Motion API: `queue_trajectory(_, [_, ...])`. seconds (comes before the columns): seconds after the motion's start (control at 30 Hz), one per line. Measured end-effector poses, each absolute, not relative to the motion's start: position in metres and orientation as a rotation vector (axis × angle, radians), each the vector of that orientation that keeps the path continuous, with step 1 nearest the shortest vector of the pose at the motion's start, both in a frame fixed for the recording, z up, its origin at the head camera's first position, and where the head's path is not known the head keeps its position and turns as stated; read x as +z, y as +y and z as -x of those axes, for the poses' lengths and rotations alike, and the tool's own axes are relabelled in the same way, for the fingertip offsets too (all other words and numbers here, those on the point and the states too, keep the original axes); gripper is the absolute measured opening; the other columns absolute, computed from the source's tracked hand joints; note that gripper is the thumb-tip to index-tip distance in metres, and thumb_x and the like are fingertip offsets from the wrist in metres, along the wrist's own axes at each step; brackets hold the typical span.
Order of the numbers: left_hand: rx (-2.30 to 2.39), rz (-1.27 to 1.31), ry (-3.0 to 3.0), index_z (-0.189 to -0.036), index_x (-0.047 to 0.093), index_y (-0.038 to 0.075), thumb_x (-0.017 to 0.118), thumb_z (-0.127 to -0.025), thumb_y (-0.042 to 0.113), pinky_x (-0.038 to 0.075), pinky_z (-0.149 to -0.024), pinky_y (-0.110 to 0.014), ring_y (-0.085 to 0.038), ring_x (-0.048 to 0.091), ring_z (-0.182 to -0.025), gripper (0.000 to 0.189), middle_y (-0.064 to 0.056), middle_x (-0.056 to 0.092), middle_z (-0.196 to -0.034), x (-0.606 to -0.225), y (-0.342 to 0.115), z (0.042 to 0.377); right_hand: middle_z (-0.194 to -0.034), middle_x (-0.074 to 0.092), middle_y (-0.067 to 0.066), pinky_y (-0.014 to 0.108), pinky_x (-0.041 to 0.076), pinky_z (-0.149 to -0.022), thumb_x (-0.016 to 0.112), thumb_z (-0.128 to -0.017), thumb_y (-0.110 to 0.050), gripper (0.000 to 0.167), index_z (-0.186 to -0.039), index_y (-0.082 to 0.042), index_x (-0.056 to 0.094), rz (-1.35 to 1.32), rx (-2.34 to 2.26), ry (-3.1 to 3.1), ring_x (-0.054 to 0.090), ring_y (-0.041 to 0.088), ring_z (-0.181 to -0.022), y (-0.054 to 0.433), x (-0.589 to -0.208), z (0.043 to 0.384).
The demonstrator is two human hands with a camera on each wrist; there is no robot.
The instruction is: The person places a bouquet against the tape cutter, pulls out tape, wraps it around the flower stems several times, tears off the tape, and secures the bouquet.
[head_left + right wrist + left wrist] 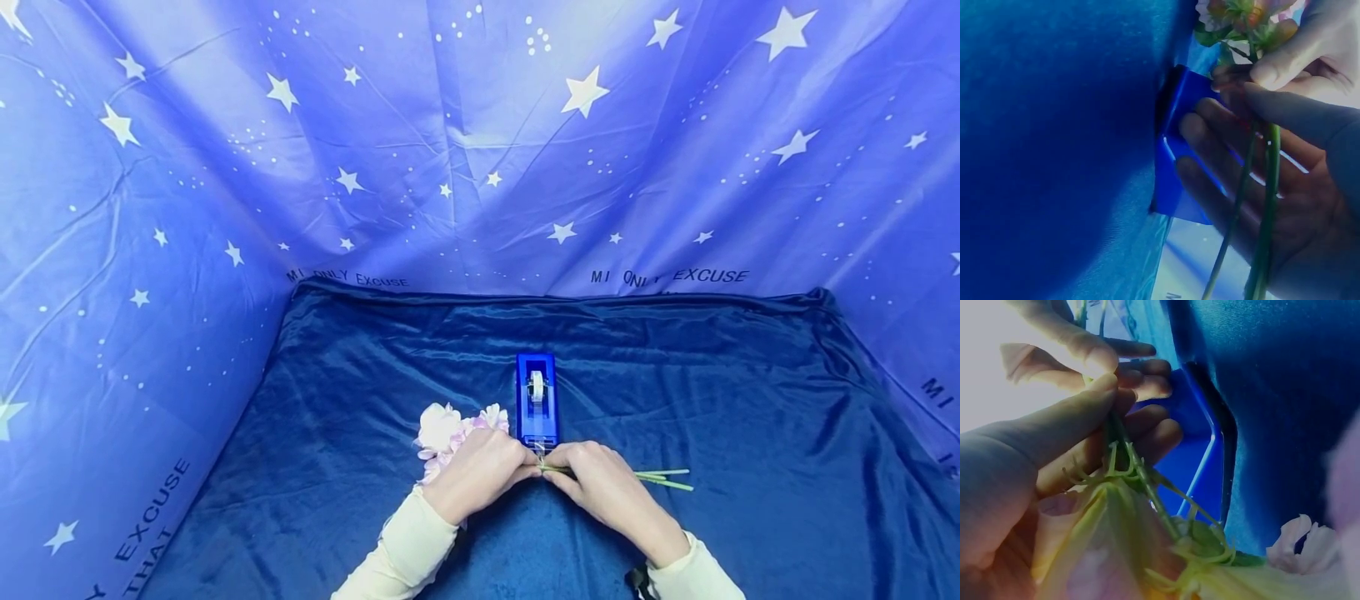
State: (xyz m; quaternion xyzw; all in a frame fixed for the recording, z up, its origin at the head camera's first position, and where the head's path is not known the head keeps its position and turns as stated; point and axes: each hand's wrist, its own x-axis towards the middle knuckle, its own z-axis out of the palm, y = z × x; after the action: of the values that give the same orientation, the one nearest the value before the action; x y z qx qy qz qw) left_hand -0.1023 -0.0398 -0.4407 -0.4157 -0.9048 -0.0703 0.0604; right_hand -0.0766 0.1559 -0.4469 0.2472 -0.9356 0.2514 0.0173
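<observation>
- Flower heads (438, 429), pale pink/white, several: lying at L end of bunch, over dark blue cloth (300, 517), L hand partly hiding them. Petals looking soft; best be holding them clear of tape.
- L hand (480, 471), 1 ea.: pinching stems (652, 476) btw thumb & fingers, just below blooms. Adv.: should be gripping firmly, stems lying snug & parallel, as this side is prob. serving as anchor.
- Tape disp. (551, 408), blue, 1 ea.: resting on cloth just beyond hands, abt centre. Contents: tape roll (536, 387), sitting in its recess; amt remaining: can't tell.
- Tape strip (540, 450), clear: reaching from disp. front edge twd stems at fingertips. Step in hand, prob.: binding stems w/ tape. Adv.: be laying it flat, taut, square to stems, pressing out creases; mind it sticking to fingers.
- R hand (600, 483), 1 ea.: pinching same stems close beside L hand, thumb tips nearly meeting; whether also gripping tape, can't tell. Adv.: be turning bunch evenly, not bending it.
- Stem ends, green, bare: poking out past R hand, spreading slightly.
</observation>
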Motion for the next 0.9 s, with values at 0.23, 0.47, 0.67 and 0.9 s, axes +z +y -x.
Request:
queue_trajectory(0.23, [-0.166,1.213,-2.725,-0.079,0.074,0.029,0.066,-0.093,0.037,0.042,-0.054,-0.025,-0.003,0.053,-0.053,0.019,0.014,0.066,-0.065,-0.4426,-0.0383,0.0997,-0.090,0.073,-0.010,0.027,0.050,-0.068,0.068,-0.093,-0.024,0.010,-0.097,-0.020,0.076,-0.711,1.007,-3.023,0.064,0.003,-0.078,0.1586,-0.4411,0.0809])
queue_trajectory(0.47, [-0.085,1.161,-2.627,-0.076,0.072,0.029,0.068,-0.091,0.041,0.042,-0.051,-0.027,-0.005,0.056,-0.053,0.019,0.014,0.065,-0.063,-0.4464,-0.0379,0.0968,-0.068,0.067,-0.010,0.023,0.043,-0.060,0.057,-0.101,-0.030,0.027,-0.082,-0.019,0.073,-0.559,1.253,-3.028,0.061,0.007,-0.063,0.1548,-0.4375,0.0844])
queue_trajectory(0.67, [-0.035,1.134,-2.610,-0.075,0.072,0.030,0.068,-0.090,0.042,0.041,-0.049,-0.027,-0.006,0.055,-0.051,0.020,0.014,0.065,-0.061,-0.4477,-0.0371,0.0955,-0.063,0.062,-0.011,0.022,0.042,-0.058,0.058,-0.100,-0.028,0.031,-0.073,-0.018,0.068,-0.586,1.186,-3.054,0.056,0.002,-0.056,0.1522,-0.4403,0.0847])
queue_trajectory(0.9, [-0.042,1.125,-2.592,-0.073,0.073,0.030,0.067,-0.091,0.042,0.042,-0.049,-0.026,-0.005,0.056,-0.051,0.023,0.014,0.065,-0.061,-0.4486,-0.0368,0.0952,-0.063,0.060,-0.007,0.022,0.040,-0.057,0.056,-0.100,-0.028,0.034,-0.070,-0.016,0.067,-0.720,1.183,-3.067,0.046,-0.002,-0.056,0.1573,-0.4400,0.0861])
